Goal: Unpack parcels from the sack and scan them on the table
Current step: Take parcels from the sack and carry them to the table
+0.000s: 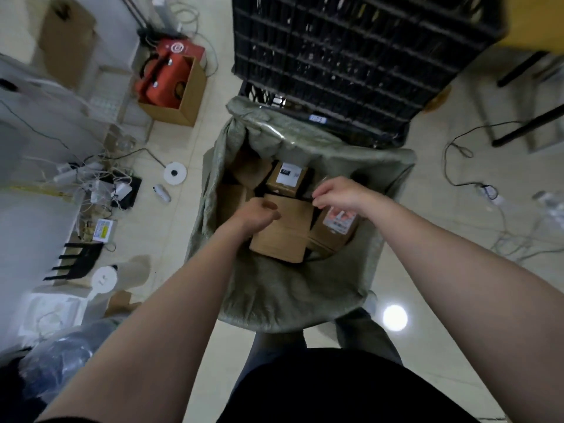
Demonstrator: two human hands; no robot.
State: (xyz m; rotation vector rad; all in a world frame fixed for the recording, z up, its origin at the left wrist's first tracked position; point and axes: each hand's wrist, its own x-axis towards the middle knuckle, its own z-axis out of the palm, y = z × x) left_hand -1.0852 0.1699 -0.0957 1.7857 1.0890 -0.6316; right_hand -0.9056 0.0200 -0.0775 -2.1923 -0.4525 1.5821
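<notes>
Two hands, both yours, reach down into the open mouth of the sack [293,288], which stands on the tiled floor [427,239] just in front of your legs.

Sack: grey-green woven, rim folded outward, far edge touching a tall black crate [351,56].

Contents, several cardboard parcels packed close:
- plain brown box [283,236], uppermost, near the middle, no label showing;
- box with white label [288,178], behind it, toward the crate;
- box with red-and-white label [335,227], touching the plain box on its right side, tilted;
- more brown cardboard in the far-left corner, too dark to separate.

Left hand [259,213]: fingers curled into a loose fist, sitting over the upper-left corner of the plain brown box. You cannot tell from this view whether it grips the box or is only clenched above it.

Right hand [338,195]: fingers bent, tips drawn together and pointing left, over the upper-right corner of the same box. Motion blur hides whether anything is pinched between them; cannot tell.

Surroundings: left of the sack, an open carton [183,102] holding an orange case [164,71]; nearer, a tangle of cables [100,178] and a white disc [174,173] on the floor.
</notes>
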